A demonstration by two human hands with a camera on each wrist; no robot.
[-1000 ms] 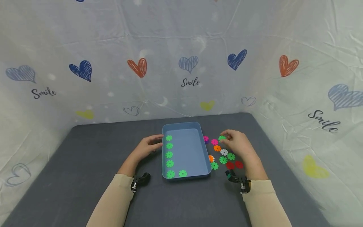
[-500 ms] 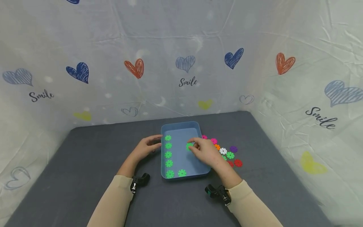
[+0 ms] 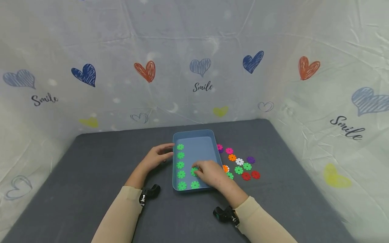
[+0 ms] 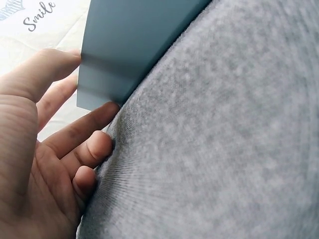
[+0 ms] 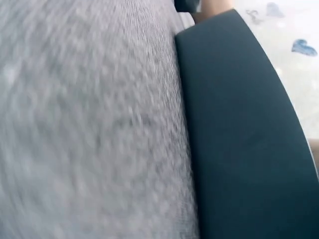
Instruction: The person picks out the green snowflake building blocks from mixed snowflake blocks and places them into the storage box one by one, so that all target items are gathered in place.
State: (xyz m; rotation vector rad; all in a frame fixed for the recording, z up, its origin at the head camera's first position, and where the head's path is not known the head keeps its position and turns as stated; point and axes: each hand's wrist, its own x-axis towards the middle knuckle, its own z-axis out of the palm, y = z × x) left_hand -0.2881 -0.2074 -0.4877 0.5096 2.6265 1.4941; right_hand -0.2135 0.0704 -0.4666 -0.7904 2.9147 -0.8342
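Note:
A shallow blue-grey tray (image 3: 202, 148) lies on the table. Along its left side runs a column of green notched plastic discs (image 3: 180, 165), with another green disc (image 3: 195, 185) in the near row. Over the tray's near half, my right hand (image 3: 211, 172) pinches a green notched disc (image 3: 193, 172) just beyond that near-row one. My left hand (image 3: 155, 158) rests against the tray's left wall, fingers loosely bent. In the left wrist view, the thumb (image 4: 60, 64) meets the tray's edge and fingertips touch its base. Only a sliver of hand shows in the right wrist view.
Right of the tray lie several loose notched discs: pink (image 3: 229, 151), orange (image 3: 232, 157), white (image 3: 239, 161), purple (image 3: 250, 160), green (image 3: 247, 166) and red (image 3: 255, 174). Dark grey cloth (image 3: 115, 162) covers the table. A printed curtain (image 3: 170, 94) hangs behind.
My right hand has carried a green disc from the loose group leftward over the tray wall, then nearer to me within the tray. The left hand has stayed at the tray's side.

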